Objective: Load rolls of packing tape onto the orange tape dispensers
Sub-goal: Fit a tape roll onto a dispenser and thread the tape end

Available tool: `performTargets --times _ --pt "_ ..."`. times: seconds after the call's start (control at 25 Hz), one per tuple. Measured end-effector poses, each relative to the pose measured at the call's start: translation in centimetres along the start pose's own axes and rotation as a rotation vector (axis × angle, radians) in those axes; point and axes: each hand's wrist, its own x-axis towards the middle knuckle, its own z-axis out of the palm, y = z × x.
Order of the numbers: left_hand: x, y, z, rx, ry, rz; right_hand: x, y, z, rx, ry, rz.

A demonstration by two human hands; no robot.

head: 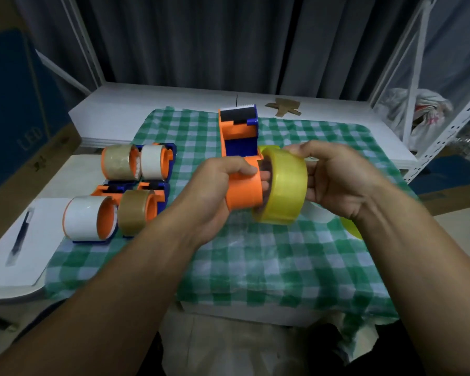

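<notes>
Hands [269, 183] hold yellow tape roll [284, 185]; box [25, 109] reads "LED"

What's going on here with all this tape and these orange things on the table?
A person is loading packing tape onto dispensers. The left hand grips an orange dispenser while the right hand pushes a yellow tape roll onto its hub; the roll is not fully seated yet. Four already loaded dispensers lie to the left on the green checked cloth, and a pen rests on white paper nearby.
</notes>
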Motion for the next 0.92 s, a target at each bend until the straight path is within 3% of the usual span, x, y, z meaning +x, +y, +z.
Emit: performTargets --times 0.44,0.64,0.92 --pt "3.3 -0.7 -0.4 0.209 0.108 0.044 2.2 1.7 -0.3 0.153 0.057 -0.1" --pt "4.1 -0.9 -0.3 0.36 0.15 0.063 2.4 1.5 -0.3 0.086 0.1 -0.186" --pt "4.1 -0.7 -0.5 0.288 0.223 0.089 2.8 2.1 1.0 0.058 0.089 -0.24"
